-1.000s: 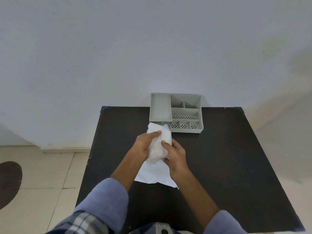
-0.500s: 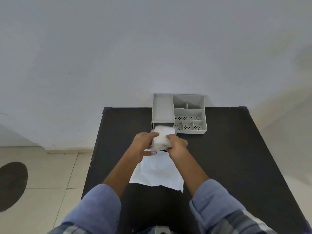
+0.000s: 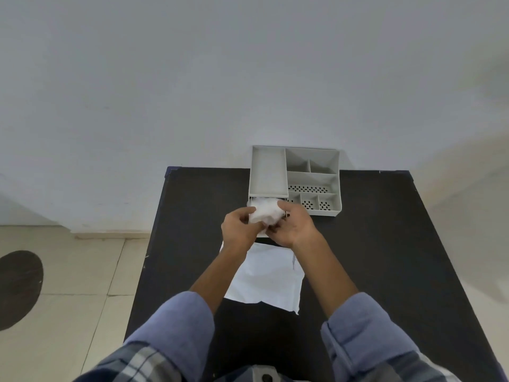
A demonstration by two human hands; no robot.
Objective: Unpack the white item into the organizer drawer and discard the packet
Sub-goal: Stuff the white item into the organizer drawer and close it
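**White wad at the drawer mouth, both hands on it**

White crumpled item (image 3: pixel 266 213) is pinched between my hands, just ahead of my knuckles. Left hand (image 3: pixel 240 226) grips its left side, fingers curled around it. Right hand (image 3: pixel 296 226) clamps the right side, thumb over the top. Hands are close together, with only the wad between them.

The far edge of the wad sits over the open drawer (image 3: pixel 252 202), which sticks out from the front-left of the grey organizer (image 3: pixel 294 179). Can't tell whether it's touching the drawer floor; my fingers hide that.

The organizer is directly beyond my hands at the far edge of the black table (image 3: pixel 385 257), up against the wall. Its perforated compartments lie just past my right hand's fingertips.

The flat white packet (image 3: pixel 265 282) lies on the table under and behind my wrists, between my forearms, with nothing holding it. Blue sleeves (image 3: pixel 179 321) are pushed up both forearms.
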